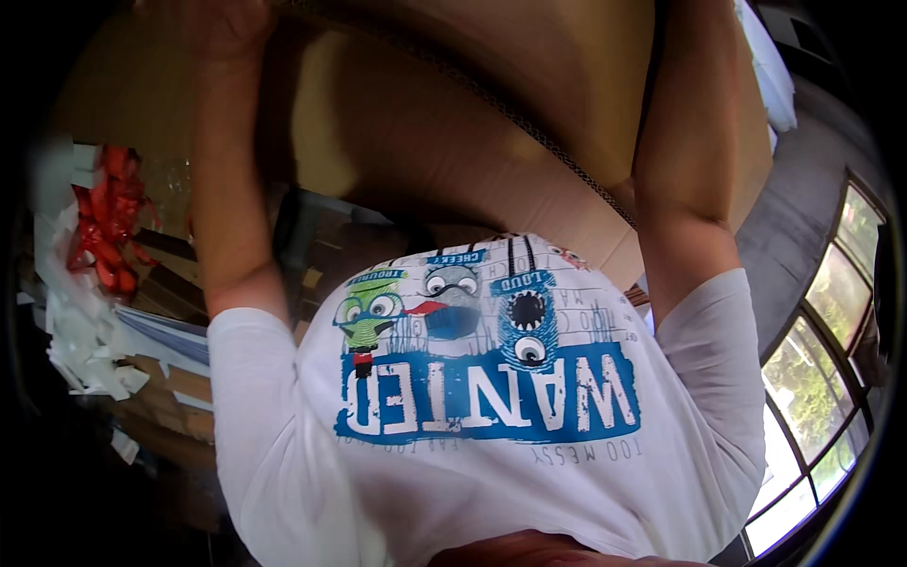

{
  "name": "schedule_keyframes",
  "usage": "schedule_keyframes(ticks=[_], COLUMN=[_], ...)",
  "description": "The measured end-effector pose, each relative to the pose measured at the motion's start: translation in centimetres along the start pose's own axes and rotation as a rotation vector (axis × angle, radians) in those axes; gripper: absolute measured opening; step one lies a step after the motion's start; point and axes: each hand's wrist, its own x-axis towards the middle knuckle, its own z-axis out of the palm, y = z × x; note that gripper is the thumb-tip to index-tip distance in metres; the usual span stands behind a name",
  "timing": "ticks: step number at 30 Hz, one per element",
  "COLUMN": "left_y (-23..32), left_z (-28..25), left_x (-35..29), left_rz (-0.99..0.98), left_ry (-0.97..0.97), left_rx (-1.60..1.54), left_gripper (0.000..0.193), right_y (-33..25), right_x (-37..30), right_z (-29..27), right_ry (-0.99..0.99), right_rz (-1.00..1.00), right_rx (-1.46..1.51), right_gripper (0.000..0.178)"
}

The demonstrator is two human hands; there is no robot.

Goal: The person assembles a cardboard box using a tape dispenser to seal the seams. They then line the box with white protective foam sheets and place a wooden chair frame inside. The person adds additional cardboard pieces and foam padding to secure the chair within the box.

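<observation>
A large brown corrugated cardboard box or sheet (567, 57) fills the upper part of the head view, close in front of my chest. Its cut, wavy edge (510, 111) slants from the upper left down toward my right elbow. Both my arms reach up along the cardboard. Only the base of my left hand (231, 24) shows at the top rim, against the cardboard; its fingers are cut off by the picture's edge. My right forearm runs past the top of the picture, so my right hand is out of sight.
Shiny red wrapped items (115, 222) lie at the left, beside white foam or paper scraps (80, 340). Flattened cardboard pieces (170, 402) sit below them. A paned window (817, 378) and a grey wall (794, 189) stand at the right.
</observation>
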Motion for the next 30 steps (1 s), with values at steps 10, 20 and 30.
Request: schedule_keyframes(ticks=[10, 20, 30], left_y=[-1.3, -4.1, -10.7], left_z=[0.7, -0.7, -1.5], left_x=[-0.7, 0.3, -0.9], left_rz=[-0.160, -0.132, -0.325], left_ry=[0.007, 0.132, 0.397], left_rx=[-0.112, -0.135, 0.024], left_gripper=[0.013, 0.006, 0.015], right_y=[-10.8, -14.1, -24.5], right_x=[-7.4, -15.1, -17.7], right_z=[-7.5, -6.4, -9.2], right_ry=[-0.104, -0.125, -0.287], right_rz=[-0.217, -0.733, -1.413], right_rx=[0.398, 0.003, 0.408], right_gripper=[0.050, 0.086, 0.029])
